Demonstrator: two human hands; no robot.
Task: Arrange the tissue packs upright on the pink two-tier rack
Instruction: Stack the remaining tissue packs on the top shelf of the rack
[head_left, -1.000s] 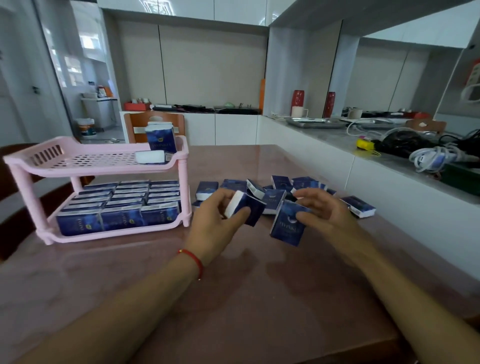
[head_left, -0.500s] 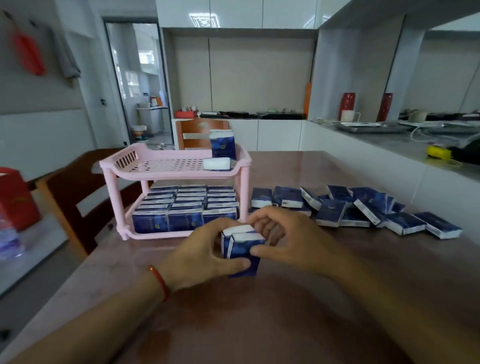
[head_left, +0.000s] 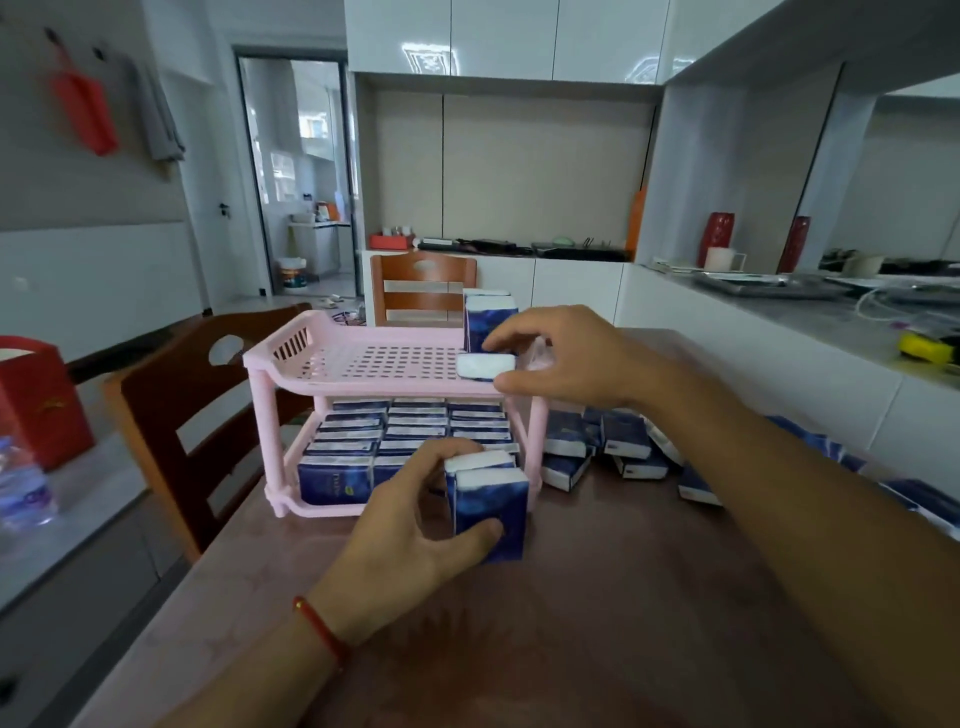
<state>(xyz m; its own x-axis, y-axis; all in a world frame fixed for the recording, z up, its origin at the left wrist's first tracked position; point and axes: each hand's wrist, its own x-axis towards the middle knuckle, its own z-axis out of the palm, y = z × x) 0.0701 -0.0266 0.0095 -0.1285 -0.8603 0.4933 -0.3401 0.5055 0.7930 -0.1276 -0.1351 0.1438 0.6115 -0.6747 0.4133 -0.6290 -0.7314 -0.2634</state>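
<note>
The pink two-tier rack (head_left: 291, 376) stands on the brown table. Its lower tier is packed with upright blue tissue packs (head_left: 337, 475). On the upper tier's right end stand upright packs (head_left: 483, 317), with one pack lying flat (head_left: 480, 365) in front of them. My right hand (head_left: 566, 356) is over that corner, thumb and fingers closed around the flat pack. My left hand (head_left: 415, 525) holds two blue packs (head_left: 491, 506) upright, side by side, just in front of the rack.
Several loose blue packs (head_left: 618, 447) lie in a heap on the table right of the rack. A wooden chair (head_left: 171, 410) stands at the left table edge, another chair (head_left: 421, 286) behind the rack. A white counter (head_left: 769, 353) runs along the right.
My right hand let go of the packs in front and reached up to the flat pack on the rack's top tier. My left hand kept both packs.
</note>
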